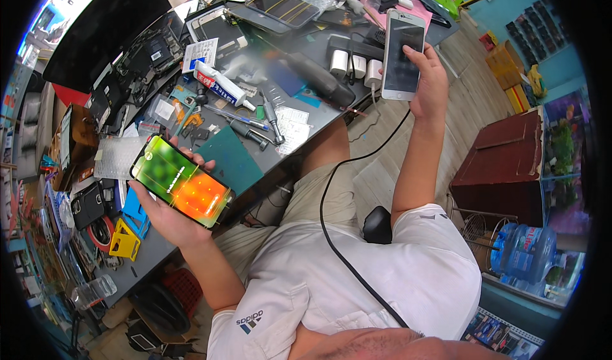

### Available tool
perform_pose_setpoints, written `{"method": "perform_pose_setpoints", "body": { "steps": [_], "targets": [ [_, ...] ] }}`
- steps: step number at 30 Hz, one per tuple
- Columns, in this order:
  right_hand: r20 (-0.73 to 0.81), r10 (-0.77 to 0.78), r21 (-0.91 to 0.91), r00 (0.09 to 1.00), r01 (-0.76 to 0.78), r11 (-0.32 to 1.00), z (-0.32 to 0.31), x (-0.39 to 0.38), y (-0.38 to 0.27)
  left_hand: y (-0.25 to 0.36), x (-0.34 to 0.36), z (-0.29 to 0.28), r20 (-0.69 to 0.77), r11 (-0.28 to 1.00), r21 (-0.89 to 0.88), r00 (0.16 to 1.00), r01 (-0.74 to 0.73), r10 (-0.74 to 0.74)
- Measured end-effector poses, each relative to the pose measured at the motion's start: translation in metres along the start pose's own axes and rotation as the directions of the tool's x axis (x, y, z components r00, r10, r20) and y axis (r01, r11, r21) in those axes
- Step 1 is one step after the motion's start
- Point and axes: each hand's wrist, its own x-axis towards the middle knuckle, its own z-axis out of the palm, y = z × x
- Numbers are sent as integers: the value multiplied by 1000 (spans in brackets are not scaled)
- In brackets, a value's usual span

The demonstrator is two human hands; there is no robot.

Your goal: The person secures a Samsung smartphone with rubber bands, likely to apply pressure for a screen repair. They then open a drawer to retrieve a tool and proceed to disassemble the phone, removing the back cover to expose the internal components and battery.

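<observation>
My left hand (167,220) is closed round a dark-edged smartphone (182,180) whose lit screen glows green and orange, held over the near left part of the bench. A white smartphone (403,57) with a dark grey screen is gripped in my right hand (428,83), beyond the bench's right edge; my thumb lies on its glass. Just past the left phone is a green mat (229,159) on the bench. A white, blue and red glue tube (223,86) and several screwdrivers (271,118) lie farther back.
White charger plugs (356,65) sit in a power strip near the right phone. Phone parts (150,54) crowd the back left. Yellow (125,240) and blue (135,212) plastic stands are near my left wrist. A black cable (326,201) hangs across my body.
</observation>
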Motion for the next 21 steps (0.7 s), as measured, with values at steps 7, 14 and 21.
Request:
{"method": "perform_pose_setpoints", "body": {
  "steps": [7,14,21],
  "targets": [
    [-29,2,72,1000,0,997,5,-4,-5,1,0,1,15,999,-40,1000,4,-3],
    [-27,6,121,1000,-3,993,7,-5,-7,3,-1,3,31,999,-33,1000,-1,2],
    [-12,-20,85,1000,21,996,3,0,0,2,-3,4,31,1000,-22,999,-7,7]
  ]
}}
